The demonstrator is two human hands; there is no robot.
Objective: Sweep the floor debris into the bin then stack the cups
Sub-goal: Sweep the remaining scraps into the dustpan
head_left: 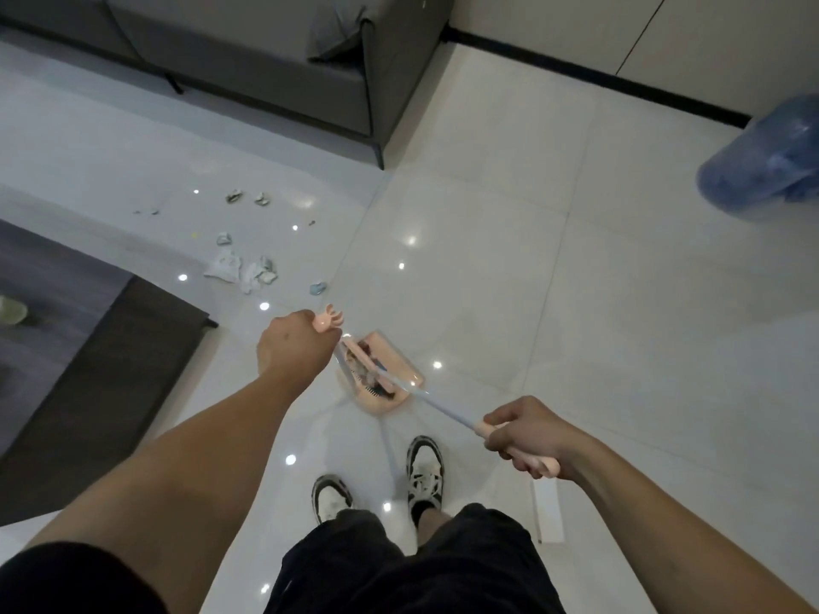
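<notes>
My left hand (pixel 290 347) grips the pink top of the dustpan handle (pixel 326 322). Below it the pink dustpan (pixel 399 370) stands on the white tiles, with the broom head (pixel 370 374) lying inside it. My right hand (pixel 527 438) grips the pink grip of the broom, whose pale blue pole (pixel 443 405) slants down into the pan. Crumpled paper scraps (pixel 241 268) lie scattered on the floor beyond my left hand, with smaller bits (pixel 248 198) farther off. A pale green cup (pixel 12 310) rests on the dark table at the far left.
A grey sofa (pixel 266 59) stands at the back. A dark low table (pixel 119 374) fills the left side. A blue water jug (pixel 766 157) lies at the right edge. A white flat item (pixel 548 511) lies on the floor by my right foot.
</notes>
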